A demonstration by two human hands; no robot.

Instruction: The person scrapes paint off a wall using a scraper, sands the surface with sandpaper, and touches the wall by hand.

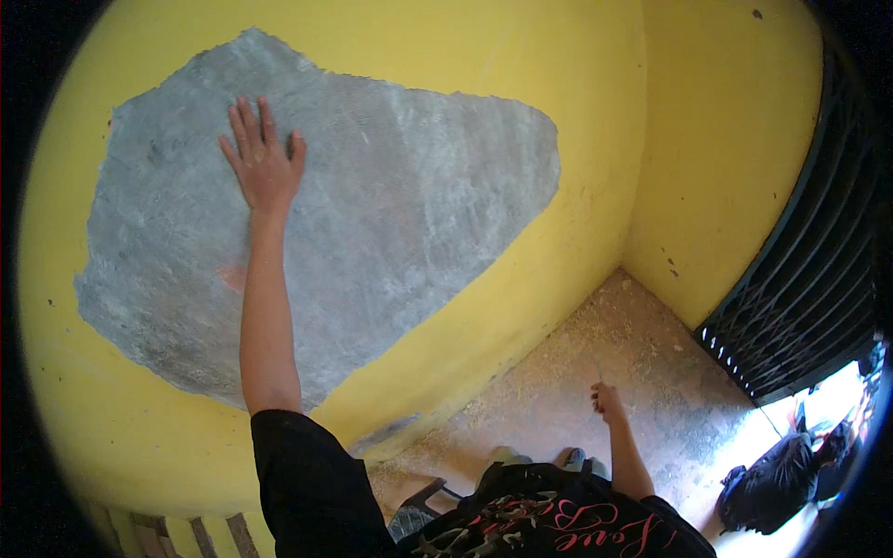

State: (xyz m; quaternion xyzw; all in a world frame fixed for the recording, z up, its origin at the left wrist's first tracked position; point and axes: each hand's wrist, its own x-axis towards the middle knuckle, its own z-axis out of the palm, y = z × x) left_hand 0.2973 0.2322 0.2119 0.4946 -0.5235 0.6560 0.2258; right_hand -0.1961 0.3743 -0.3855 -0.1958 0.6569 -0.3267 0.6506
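My left hand lies flat with spread fingers on a large grey plaster patch in the yellow wall. The patch has a ragged edge and a small reddish spot below the hand, partly behind my forearm. My right hand hangs low over the floor at the right, its fingers curled. Whether it holds something thin is too small to tell.
The brown floor meets the wall below the patch. A dark folding metal gate stands at the right, with black bags or cloth beneath it. A dark object with a frame is near my body.
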